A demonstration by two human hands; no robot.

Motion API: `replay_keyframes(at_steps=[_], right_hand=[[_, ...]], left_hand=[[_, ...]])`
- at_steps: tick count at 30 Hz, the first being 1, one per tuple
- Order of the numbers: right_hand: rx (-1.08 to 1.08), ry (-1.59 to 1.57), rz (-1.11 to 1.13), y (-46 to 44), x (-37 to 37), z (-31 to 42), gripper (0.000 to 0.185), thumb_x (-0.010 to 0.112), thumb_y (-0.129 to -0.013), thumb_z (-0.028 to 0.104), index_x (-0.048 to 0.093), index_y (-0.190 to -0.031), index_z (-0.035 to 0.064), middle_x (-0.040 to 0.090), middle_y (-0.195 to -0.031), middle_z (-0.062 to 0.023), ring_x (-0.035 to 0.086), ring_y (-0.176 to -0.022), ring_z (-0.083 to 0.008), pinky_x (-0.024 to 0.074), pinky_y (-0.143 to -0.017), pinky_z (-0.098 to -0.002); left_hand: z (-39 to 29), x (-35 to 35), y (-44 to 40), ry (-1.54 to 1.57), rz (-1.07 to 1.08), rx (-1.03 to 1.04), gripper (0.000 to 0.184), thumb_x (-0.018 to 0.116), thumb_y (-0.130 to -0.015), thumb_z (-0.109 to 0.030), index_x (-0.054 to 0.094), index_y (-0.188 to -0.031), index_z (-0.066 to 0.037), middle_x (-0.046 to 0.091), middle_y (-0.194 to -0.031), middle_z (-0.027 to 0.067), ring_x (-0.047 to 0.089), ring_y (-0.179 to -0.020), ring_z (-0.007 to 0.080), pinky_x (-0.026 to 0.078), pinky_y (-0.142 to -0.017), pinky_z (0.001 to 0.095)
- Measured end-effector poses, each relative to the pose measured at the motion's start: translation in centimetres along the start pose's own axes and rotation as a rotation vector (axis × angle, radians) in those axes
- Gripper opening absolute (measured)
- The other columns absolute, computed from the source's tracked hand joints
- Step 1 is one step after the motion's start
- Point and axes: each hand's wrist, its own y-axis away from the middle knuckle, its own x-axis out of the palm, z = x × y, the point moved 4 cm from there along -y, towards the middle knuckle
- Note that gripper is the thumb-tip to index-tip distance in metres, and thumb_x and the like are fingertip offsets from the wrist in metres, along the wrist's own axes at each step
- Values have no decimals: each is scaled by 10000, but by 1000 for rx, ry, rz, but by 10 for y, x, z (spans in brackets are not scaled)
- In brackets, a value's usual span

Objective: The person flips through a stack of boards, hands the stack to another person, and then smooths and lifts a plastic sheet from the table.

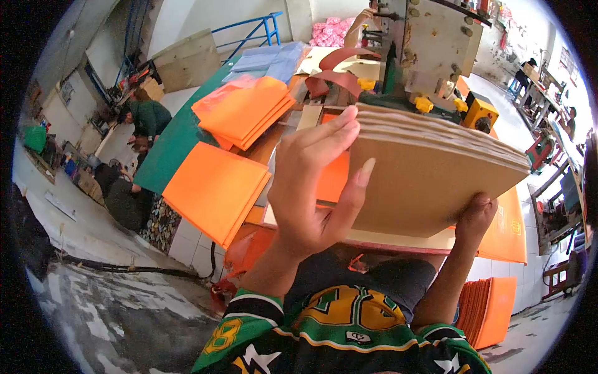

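Note:
A thick stack of brown cardboard sheets (417, 187) is held up tilted above the work table. My right hand (476, 218) grips its lower right edge, the thumb on the front face and the other fingers hidden behind. At the left end of the stack is my left hand (311, 187), fingers straight and together, thumb apart; the fingertips reach the upper left corner. Behind and below the stack, part of an orange sheet (333, 177) shows on the table. Left of my left hand lie a folded orange pile (218, 190) and another orange pile (246, 112).
A machine with a pale metal body (436, 56) and a yellow control box (481, 112) stands behind the cardboard. An orange stack (492, 311) sits at lower right. Blue sheets (268, 59) lie farther back. Two people (149, 118) are at the left, others far right.

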Motion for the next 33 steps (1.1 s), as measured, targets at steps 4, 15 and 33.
replay_keyframes(at_steps=[4,15,33], right_hand=[[-6,47,-2,0,-2,-4,781,429,-796,688,529,-1002,-59,577,-919,-90,536,-864,-157,438,-746,-303],[-44,36,-88,-2,5,6,734,405,-827,673,513,-931,-46,509,-798,-74,475,-768,-169,398,-669,-326],[-38,-40,-93,-4,9,9,701,457,-807,670,523,-868,-25,478,-748,-32,433,-719,-130,360,-623,-299]], left_hand=[[3,5,4,11,-25,-8,345,594,-757,-5,524,-1089,55,571,-1125,227,545,-1065,288,381,-945,372],[8,14,12,83,-136,-17,415,603,-751,-38,518,-1147,53,557,-1175,202,540,-1038,286,400,-896,343],[9,21,20,102,-170,-20,498,609,-736,-55,477,-1200,70,519,-1230,201,527,-1033,295,382,-906,354]])
